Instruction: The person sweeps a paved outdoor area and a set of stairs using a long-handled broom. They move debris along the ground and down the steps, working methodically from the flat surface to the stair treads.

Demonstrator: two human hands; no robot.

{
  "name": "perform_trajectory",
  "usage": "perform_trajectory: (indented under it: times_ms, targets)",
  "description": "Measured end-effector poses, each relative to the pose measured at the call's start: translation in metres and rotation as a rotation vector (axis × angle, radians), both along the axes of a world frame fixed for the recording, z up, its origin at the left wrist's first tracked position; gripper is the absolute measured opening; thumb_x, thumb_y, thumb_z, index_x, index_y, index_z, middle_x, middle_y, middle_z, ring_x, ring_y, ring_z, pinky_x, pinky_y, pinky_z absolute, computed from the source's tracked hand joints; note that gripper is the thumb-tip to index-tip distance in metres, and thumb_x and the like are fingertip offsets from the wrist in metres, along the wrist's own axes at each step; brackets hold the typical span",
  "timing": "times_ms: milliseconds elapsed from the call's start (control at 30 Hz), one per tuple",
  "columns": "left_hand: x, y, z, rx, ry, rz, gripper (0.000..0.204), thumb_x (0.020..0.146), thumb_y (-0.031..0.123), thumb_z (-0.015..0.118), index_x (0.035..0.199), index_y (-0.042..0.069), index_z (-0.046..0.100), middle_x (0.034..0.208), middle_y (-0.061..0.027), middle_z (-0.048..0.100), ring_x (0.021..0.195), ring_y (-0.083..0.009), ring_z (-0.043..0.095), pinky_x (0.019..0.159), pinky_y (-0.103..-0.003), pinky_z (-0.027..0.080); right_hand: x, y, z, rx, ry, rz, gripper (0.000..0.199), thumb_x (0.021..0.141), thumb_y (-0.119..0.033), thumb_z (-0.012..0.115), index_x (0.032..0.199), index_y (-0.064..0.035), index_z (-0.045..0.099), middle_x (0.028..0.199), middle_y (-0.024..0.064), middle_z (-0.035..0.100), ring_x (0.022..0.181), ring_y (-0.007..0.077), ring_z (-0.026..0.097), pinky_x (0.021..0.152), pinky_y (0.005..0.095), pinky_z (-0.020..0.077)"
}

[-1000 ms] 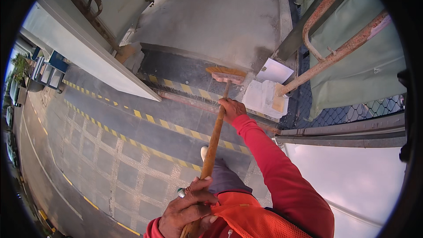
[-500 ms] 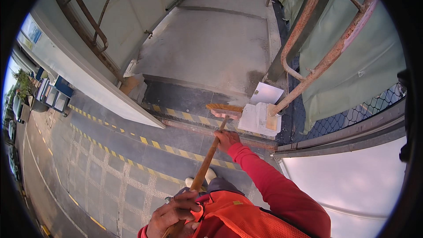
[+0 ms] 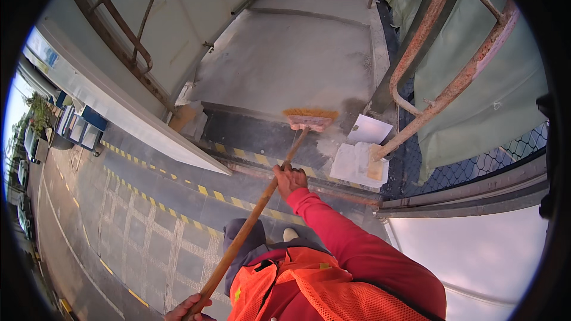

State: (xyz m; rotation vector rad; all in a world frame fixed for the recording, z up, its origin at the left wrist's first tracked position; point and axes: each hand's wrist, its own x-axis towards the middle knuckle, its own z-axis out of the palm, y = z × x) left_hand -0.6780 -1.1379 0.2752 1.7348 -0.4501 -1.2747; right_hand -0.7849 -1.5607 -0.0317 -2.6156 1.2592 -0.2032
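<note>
Grey concrete floor (image 3: 285,53), dusty, bearing the orange broom head (image 3: 309,119), a white sheet (image 3: 369,129) and a pale block (image 3: 357,163) beside it.

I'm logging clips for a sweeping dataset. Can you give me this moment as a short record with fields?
Setting: outdoor concrete ramp beside rusty railings
Tool: broom, wooden handle, orange bristles on the ramp's lower edge
Right hand: grips the handle mid-shaft
Left hand: holds the handle's upper end
Nearby: white slab at the railing's foot
Clothing: red sleeve, orange vest
</note>
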Motion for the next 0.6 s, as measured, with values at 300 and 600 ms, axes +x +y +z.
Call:
perform_trajectory:
  times_ms: [300,600]
  targets:
    - [0.053,-0.095,-0.064,-0.009,-0.329,-0.251,0.055,0.1,-0.004,0.057,0.154,-0.004,0.05,0.122,-0.0152,0.074,0.071,-0.01,0.067,0.057,-0.022,0.053,0.018,-0.074,-0.097,0.185,0.072,-0.102,0.021,0.1,-0.019,0.057,0.121,-0.0163,0.06,0.096,0.0099,0.078,0.093,0.0296,0.076,0.083,0.0438,0.0513]
    - [0.096,-0.2,-0.084,-0.157,-0.581,-0.438,0.056,0.093,-0.006,0.057,0.149,-0.002,0.057,0.116,-0.0171,0.074,0.071,-0.0106,0.063,0.066,-0.025,0.054,0.025,-0.206,-0.046,-0.065,0.021,-0.207,0.023,0.089,-0.019,0.071,0.11,-0.0159,0.063,0.097,0.015,0.074,0.085,0.0372,0.074,0.074,0.0471,0.0523]
